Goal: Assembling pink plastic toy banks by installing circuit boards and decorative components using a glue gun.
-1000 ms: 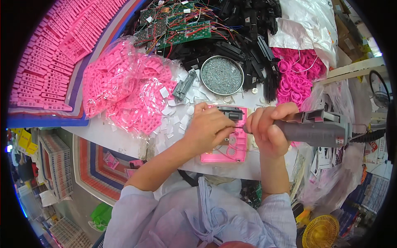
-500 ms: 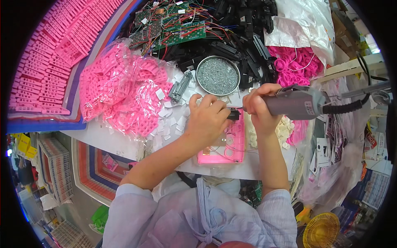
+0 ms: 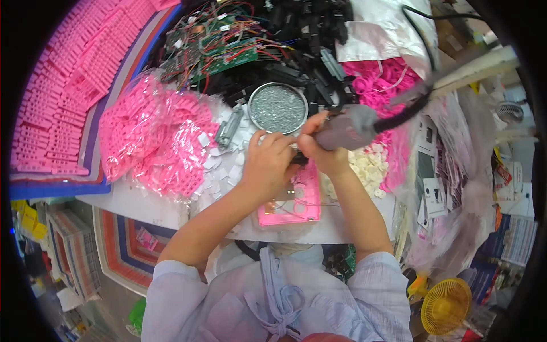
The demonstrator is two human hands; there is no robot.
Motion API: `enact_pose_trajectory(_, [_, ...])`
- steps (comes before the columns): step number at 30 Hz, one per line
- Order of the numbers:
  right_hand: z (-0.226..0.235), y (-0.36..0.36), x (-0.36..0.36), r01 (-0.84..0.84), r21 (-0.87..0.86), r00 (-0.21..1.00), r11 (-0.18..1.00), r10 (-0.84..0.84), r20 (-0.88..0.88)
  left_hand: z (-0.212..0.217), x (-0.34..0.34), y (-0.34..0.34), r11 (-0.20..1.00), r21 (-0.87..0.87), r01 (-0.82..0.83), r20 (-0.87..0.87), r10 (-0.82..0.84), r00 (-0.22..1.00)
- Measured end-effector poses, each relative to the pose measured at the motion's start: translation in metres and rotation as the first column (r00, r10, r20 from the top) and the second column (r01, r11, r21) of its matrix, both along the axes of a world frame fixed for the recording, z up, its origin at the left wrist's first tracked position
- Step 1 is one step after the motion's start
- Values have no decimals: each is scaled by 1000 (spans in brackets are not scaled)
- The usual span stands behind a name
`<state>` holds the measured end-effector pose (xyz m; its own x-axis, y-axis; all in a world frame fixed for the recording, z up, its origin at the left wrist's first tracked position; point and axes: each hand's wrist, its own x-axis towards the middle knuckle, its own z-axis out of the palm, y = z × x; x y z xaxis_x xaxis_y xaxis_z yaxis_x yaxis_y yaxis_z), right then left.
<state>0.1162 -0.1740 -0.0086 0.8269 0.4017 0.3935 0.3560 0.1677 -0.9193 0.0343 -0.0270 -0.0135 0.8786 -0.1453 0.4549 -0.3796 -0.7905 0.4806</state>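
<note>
A grey electric screwdriver point(image 3: 345, 132) is gripped in my right hand point(image 3: 326, 157), lying slanted with its cable end up to the right. Its tip is hidden behind my fingers. My left hand point(image 3: 266, 164) has its fingers curled over a small black plastic part point(image 3: 299, 159) at the far edge of an open pink plastic case point(image 3: 290, 214). Thin wires and a small flat plate point(image 3: 286, 194) lie inside the case. Just beyond my hands stands a round metal bowl point(image 3: 278, 84) full of small screws point(image 3: 278, 109). A grey plastic part point(image 3: 229, 127) lies left of the bowl.
Bagged pink parts point(image 3: 171, 142) and a crate of pink casings point(image 3: 51, 108) are at left. Wired green circuit boards point(image 3: 228, 60) and black parts point(image 3: 313, 40) pile up behind. Cream discs point(image 3: 370, 168) and magenta pieces point(image 3: 379, 82) lie at right. The screwdriver's cable point(image 3: 407, 111) rises at right.
My right hand and the screwdriver have come closer to my left hand, and the tool now tilts more. My left hand stays at the black part. The whole view has shifted slightly.
</note>
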Motion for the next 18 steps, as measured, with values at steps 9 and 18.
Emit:
enact_pose_trajectory(9, [51, -79, 77, 46, -174, 996, 984, -58, -63, 61, -40, 48, 975, -216, -45, -91, 25, 996])
enact_pose_trajectory(18, [30, -175, 82, 449, -873, 876, 191, -288, 387, 141, -256, 214, 892, 271, -362, -677, 444, 588])
